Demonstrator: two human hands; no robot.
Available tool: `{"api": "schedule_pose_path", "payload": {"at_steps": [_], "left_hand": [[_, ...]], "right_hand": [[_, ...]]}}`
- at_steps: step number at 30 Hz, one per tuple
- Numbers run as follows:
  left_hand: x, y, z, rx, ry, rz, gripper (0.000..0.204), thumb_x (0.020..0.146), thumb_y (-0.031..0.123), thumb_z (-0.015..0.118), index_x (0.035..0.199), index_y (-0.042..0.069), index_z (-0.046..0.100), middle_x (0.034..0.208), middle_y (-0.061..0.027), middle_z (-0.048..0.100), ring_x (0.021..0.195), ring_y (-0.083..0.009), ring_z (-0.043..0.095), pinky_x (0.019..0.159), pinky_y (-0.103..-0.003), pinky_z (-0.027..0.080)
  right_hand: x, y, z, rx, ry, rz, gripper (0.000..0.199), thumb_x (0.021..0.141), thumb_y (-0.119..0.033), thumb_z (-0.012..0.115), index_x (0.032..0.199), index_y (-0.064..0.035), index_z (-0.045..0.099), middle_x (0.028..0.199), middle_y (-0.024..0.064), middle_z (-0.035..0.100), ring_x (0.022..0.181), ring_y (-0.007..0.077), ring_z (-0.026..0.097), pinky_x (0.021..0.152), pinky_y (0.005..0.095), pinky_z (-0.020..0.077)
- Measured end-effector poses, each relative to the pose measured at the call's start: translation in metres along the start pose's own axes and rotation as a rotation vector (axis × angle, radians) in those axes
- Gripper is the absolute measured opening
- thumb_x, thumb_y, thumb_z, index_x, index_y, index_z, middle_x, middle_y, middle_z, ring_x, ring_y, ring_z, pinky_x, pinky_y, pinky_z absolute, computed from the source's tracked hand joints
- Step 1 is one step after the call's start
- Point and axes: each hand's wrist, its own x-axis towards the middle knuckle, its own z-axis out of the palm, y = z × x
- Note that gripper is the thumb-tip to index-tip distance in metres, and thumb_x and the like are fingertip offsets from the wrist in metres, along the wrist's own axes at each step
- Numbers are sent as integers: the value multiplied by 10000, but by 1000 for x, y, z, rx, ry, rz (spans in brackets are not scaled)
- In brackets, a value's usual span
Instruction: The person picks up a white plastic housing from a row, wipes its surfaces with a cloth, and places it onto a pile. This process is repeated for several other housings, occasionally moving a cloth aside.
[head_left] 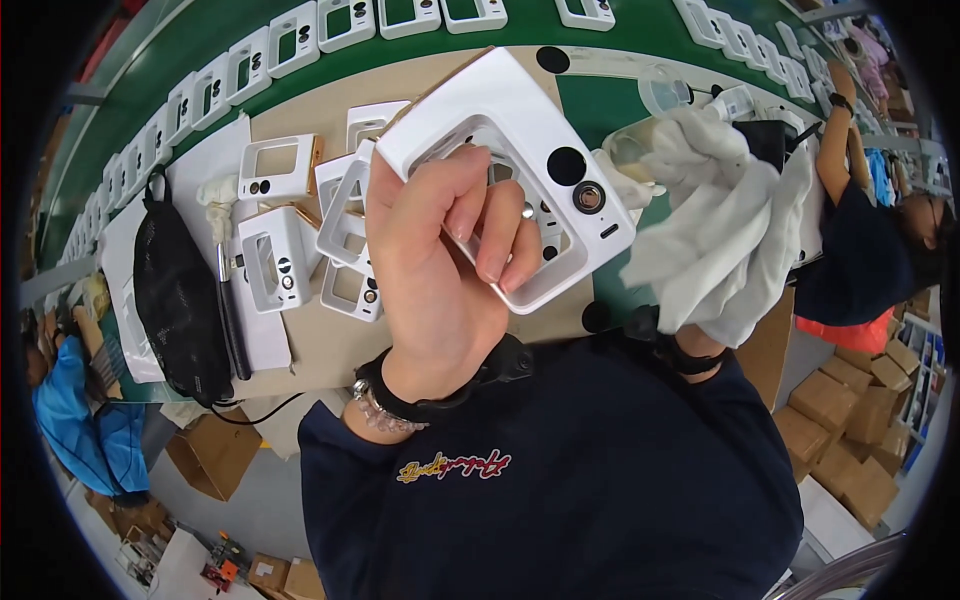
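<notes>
- Here, spare white frames (300, 245) lay on the bench (330, 345) at left.
- The left hand (440, 250) clasped a white plastic housing (520, 150), fingers through its window, long axis tilted up-left.
- Just right of it, the right hand (725, 245) was closed, bunching a white cloth (700, 190), nearer the housing's lens corner.

Left hand (440, 250): bare, no glove. At the wrist just below it, 1 black strap band with a black clip-like block on its thumb side; directly beneath that, 1 bracelet of small clear, silvery beads.

Right hand (700, 330): mostly hidden; 1 black band shows at its wrist.

Sleeves: dark navy, long, ending just short of both wrist bands. Torso garment is the same navy fabric, with 1 small script marking in red and yellow below the left wrist.
</notes>
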Motion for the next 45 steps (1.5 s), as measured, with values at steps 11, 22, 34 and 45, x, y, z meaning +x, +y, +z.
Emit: {"api": "schedule_pose_path", "payload": {"at_steps": [11, 22, 34, 45], "left_hand": [[-15, 5, -4, 29, -211, 220, 400, 857, 349, 281, 1113, 56, 375, 598, -31, 326, 418, -129, 283, 395, -273, 285], [-13, 0, -31, 180, -393, 130, 464, 860, 457, 276, 1146, 95, 326, 868, -67, 526, 477, -70, 396, 377, -187, 298], [-27, 7, -22, 143, -192, 251, 567, 842, 490, 287, 1229, 75, 288, 1088, -142, 447, 836, -247, 534, 728, -343, 447], [-31, 24, -34, -145, -381, -92, 654, 830, 519, 299, 1236, 7, 309, 1183, -207, 417, 962, -316, 506, 784, -413, 431]], "right_hand": [[-4, -20, 23, -119, -354, 233, 376, 793, -59, 460, 1137, 79, 401, 1117, 198, 489, 993, 229, 504, 827, 321, 419], [16, -17, 74, -1047, -856, -566, 311, 779, -69, 499, 1065, 46, 454, 1000, 145, 533, 848, 215, 548, 714, 289, 452], [-19, -5, 65, -541, -918, -703, 432, 616, -22, 663, 1018, -27, 504, 890, 107, 554, 705, 247, 573, 577, 277, 463], [-28, -32, 55, -635, -1065, -598, 377, 617, -83, 623, 985, -62, 544, 947, 181, 550, 706, 292, 562, 592, 352, 450]]}}
